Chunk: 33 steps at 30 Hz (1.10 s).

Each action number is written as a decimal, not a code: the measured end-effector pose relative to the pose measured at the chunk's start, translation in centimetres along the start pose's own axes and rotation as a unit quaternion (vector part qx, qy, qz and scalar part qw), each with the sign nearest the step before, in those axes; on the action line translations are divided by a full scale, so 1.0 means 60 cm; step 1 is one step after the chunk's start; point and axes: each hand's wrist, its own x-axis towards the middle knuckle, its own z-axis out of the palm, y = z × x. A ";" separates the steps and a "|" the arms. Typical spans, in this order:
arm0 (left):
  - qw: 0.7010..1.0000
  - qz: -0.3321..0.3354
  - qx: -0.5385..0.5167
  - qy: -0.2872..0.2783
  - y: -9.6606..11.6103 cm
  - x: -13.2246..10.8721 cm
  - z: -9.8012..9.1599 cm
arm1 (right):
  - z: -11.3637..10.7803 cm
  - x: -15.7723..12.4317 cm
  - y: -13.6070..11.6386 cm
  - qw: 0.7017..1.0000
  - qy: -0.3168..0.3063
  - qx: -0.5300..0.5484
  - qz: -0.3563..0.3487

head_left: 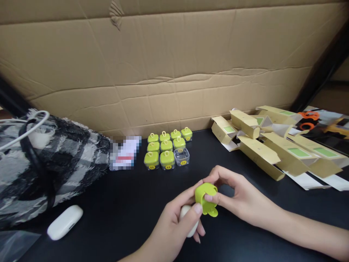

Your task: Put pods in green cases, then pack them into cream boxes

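Note:
My left hand [174,220] is closed around a rounded white case [192,230], partly hidden by the thumb and fingers. Its fingertips also touch a lime-green soft cover [206,188]. From the other side, my right hand [241,194] pinches this cover, with the thumb at its opening. A rounded flap hangs from the cover's lower edge. Beyond my hands stand rows of small clear boxes with green looped lids [167,157]. One clear box [181,157] at the front right of these rows has no lid on it.
Flattened and open cardboard boxes [259,154] lie piled at the right. At the left are a white earphone case [65,222], a black-and-white checked fabric bundle [71,153] with cables, and a blurred paper packet [125,153]. A cardboard wall [169,54] closes off the black table's back.

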 end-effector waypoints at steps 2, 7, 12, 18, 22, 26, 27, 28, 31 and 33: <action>1.000 -0.009 0.015 -0.001 0.002 -0.002 0.003 | 0.004 -0.001 0.003 1.000 0.003 -0.007 -0.006; 1.000 -0.015 0.012 -0.014 0.002 -0.001 0.004 | 0.010 0.000 0.007 0.999 -0.001 -0.034 -0.005; 0.999 -0.032 -0.026 0.031 0.007 0.007 -0.003 | 0.007 0.011 0.011 0.999 -0.028 -0.023 -0.003; 0.997 -0.027 -0.052 0.047 0.004 0.001 -0.003 | 0.013 0.009 0.011 0.999 -0.021 -0.019 -0.017; 0.997 -0.020 -0.036 0.058 0.000 0.001 -0.001 | 0.018 0.005 0.009 0.998 -0.005 -0.051 -0.035; 0.994 -0.020 -0.083 0.064 0.007 0.006 0.000 | 0.013 0.000 0.007 0.991 0.013 -0.096 -0.089; 0.993 -0.019 -0.097 0.068 0.009 0.006 0.001 | 0.013 -0.002 0.005 0.983 0.024 -0.131 -0.125; 0.991 -0.018 -0.107 0.075 0.012 0.006 0.002 | 0.012 -0.005 0.003 0.968 0.035 -0.181 -0.172; 0.990 -0.004 -0.111 0.087 0.014 0.002 0.007 | 0.017 -0.011 -0.004 0.876 0.066 -0.358 -0.318; 0.990 0.001 -0.117 0.082 0.011 -0.002 0.010 | 0.023 -0.014 -0.009 0.824 0.085 -0.429 -0.361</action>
